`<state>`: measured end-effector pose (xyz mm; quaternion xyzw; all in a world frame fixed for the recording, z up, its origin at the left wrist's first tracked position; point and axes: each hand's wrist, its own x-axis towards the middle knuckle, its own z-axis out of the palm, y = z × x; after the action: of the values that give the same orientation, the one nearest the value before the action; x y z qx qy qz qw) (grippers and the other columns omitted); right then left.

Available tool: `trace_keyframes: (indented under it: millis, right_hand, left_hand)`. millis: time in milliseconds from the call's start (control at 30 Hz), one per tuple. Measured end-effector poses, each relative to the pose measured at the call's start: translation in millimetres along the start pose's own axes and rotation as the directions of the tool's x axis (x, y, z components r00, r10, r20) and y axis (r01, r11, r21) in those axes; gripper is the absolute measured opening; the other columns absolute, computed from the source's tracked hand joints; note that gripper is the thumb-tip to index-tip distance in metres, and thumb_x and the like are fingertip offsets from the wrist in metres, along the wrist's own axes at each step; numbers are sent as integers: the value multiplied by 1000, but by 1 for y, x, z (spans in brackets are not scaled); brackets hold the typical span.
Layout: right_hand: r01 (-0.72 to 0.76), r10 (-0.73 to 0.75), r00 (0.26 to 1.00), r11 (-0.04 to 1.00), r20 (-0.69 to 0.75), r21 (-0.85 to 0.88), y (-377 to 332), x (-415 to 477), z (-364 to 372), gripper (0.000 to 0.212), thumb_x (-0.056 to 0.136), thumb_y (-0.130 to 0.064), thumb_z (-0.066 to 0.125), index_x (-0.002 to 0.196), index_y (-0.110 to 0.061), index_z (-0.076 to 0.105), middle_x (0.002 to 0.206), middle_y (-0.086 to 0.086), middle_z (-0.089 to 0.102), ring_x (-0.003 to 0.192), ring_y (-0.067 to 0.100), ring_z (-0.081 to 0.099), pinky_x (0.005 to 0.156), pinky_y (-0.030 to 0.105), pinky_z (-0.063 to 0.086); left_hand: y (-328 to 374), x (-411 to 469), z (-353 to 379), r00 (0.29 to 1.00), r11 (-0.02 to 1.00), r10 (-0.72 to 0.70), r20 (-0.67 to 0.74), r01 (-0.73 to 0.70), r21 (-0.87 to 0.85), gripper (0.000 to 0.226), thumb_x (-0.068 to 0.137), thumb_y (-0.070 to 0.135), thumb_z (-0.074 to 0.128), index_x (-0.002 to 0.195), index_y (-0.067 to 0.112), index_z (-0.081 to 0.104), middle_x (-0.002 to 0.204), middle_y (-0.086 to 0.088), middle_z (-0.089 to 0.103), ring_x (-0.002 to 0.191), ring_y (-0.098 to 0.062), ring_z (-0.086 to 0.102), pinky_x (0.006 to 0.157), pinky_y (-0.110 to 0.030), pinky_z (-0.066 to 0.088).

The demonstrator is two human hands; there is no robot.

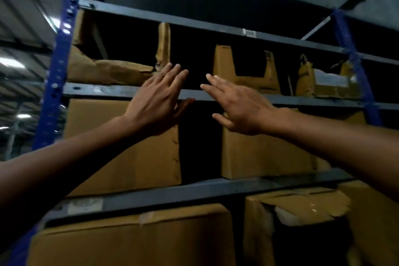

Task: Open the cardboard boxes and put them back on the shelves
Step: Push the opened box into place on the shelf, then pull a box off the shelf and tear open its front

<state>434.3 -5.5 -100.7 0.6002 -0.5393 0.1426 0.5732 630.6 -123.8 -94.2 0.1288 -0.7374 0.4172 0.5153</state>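
The crushed box (112,71) lies at the left end of the upper shelf (108,90). Its long axis runs along the shelf's front edge, and one torn flap (164,45) stands upright at its right end. A dark gap separates it from the cut-open box (244,71) at the middle of the same shelf, which also sits at the front edge. Both already look opened.

The left grip (157,101) is raised in front of the shelf edge with flat, straight fingers and nothing in it. Its fingertips are at the crushed box's right end, just below the flap; whether they touch cannot be told. The right grip (239,103) is likewise spread and holds nothing, its fingertips reaching the cut-open box's left side.

So the left grip is nearer the crushed box, which lies up and to its left, and the right grip is nearer the cut-open one, up and to its right. Which box the reach is meant for is unclear.

One level down, two closed boxes (129,147) stand behind the forearms.
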Motion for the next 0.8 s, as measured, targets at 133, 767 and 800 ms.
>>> trace_keyframes:
  millis: [133,767,800]
  right_hand:
    - [0,1,1000,998,28,-68,46,-47,-28,70,95,-41,49,155,-21,17,163,6,8,149,20,15,113,36,31]
    - [-151,223,957,929,186,-337,213,-210,-74,32,94,-48,45,113,-28,61,123,-2,63,113,24,57,79,38,51]
    - [-173,246,951,924,185,-342,224,-217,-69,31,94,-48,45,112,-29,61,122,-3,64,112,24,58,78,38,51]
  left_hand:
    - [61,17,-2,1000,998,2,5,-2,-61,81,92,63,17,150,8,29,155,-15,31,145,-28,24,112,-49,33]
    - [256,115,70,996,950,80,-43,-89,-301,61,95,53,30,137,10,43,133,-11,54,121,-26,49,78,-38,50]
    - [263,122,81,997,940,60,-47,-73,-332,59,96,52,34,137,10,42,132,-12,54,119,-26,50,77,-38,49]
